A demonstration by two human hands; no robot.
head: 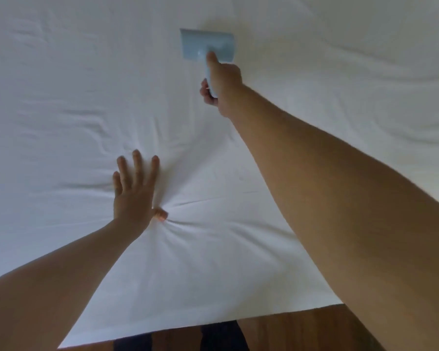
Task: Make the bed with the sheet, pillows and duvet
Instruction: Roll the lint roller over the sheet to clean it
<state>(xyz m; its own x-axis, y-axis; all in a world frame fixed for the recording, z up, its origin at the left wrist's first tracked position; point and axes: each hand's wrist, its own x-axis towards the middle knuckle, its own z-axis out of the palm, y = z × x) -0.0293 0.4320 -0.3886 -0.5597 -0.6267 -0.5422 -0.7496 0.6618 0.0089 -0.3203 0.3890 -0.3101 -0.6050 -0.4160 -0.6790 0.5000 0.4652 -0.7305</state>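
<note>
Your left hand [133,196] presses the sheet [61,110] with fingers spread flat; your right hand [221,84] grips a blue smoothing tool [207,44] farther up.

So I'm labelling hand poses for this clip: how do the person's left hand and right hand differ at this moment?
The left hand lies flat with fingers spread, pressing the white bed sheet; the right hand is curled round the handle of a pale blue flat-headed smoothing tool. The left hand sits nearer the bed's edge; the right hand reaches farther across. Both are bare and over the same sheet.
</note>
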